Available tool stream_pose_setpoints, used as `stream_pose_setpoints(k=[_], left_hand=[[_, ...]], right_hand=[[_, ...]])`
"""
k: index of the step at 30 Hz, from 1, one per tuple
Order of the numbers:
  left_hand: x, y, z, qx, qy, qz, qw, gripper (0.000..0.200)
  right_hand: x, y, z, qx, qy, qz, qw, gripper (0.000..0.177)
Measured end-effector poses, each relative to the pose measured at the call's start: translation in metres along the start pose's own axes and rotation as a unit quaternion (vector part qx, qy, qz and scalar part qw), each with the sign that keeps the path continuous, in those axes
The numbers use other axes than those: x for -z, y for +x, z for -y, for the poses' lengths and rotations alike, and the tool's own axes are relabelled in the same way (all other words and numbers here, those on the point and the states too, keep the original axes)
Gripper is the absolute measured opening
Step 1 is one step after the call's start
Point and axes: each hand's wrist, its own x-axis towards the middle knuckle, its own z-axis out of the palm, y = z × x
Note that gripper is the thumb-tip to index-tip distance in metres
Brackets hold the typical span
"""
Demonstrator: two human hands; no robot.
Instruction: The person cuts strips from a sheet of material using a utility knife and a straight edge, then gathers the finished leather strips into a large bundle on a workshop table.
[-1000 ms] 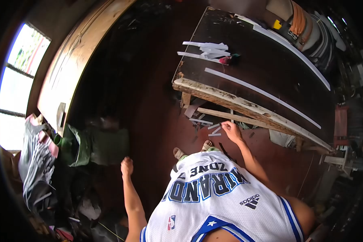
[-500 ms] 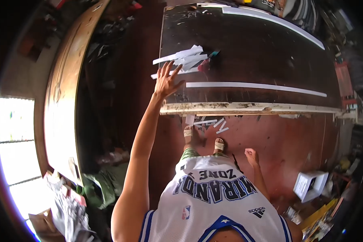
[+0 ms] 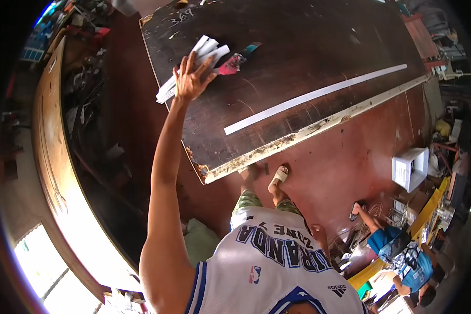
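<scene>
My left hand [image 3: 193,81] lies over a bunch of white strips [image 3: 210,49] at the left edge of the dark tabletop [image 3: 298,57], its fingers spread and pointing away from me. The strips' near ends stick out past the table edge. Just right of them is a red and teal object [image 3: 234,63]. One long white strip [image 3: 314,96] lies apart, slanting along the near side. My right hand [image 3: 318,230] hangs low beside my body, small and dim, with its fingers unclear.
A long wooden panel [image 3: 55,141] stands at the left. On the reddish floor [image 3: 335,167] at the right is a white box-like container [image 3: 411,169]. Another person in blue [image 3: 416,267] is at the lower right, near a yellow beam [image 3: 366,274] and clutter.
The view has turned, so the table appears slanted. The bunched strips now lie under my left hand and more across the table edge. Another person has come into view.
</scene>
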Motion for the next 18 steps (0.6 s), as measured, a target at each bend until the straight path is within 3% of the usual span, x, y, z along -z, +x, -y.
stream_pose_setpoints(k=[4,7,9,11,14,15,17,18], left_hand=[[0.001,0.03,0.025,0.002,0.043,0.026,0.999,0.058],[0.016,0.045,0.026,0.026,0.104,0.066,0.992,0.058],[0.022,0.052,0.025,0.005,0.109,0.024,0.994,0.052],[0.021,0.066,0.014,-0.028,-0.024,0.036,0.999,0.048],[0.018,0.086,-0.054,-0.065,0.003,0.069,0.996,0.045],[0.008,0.092,-0.058,-0.08,0.0,0.072,0.994,0.045],[-0.019,0.103,-0.058,-0.035,0.114,0.107,0.987,0.043],[-0.018,0.104,-0.064,-0.041,0.065,0.087,0.993,0.042]], right_hand=[[0.005,-0.012,0.004,-0.019,0.006,0.018,1.0,0.021],[0.007,-0.003,0.003,-0.016,0.092,-0.043,0.995,0.023],[0.008,0.004,0.003,-0.011,0.155,-0.085,0.984,0.025],[0.012,0.012,0.003,-0.008,0.176,-0.101,0.979,0.027],[0.005,0.006,-0.011,0.005,0.12,-0.103,0.987,0.026],[0.0,0.005,-0.016,0.023,0.065,-0.096,0.993,0.025],[-0.006,0.006,-0.039,-0.007,0.019,-0.105,0.994,0.026],[-0.014,0.003,-0.053,-0.032,-0.039,-0.104,0.993,0.028]])
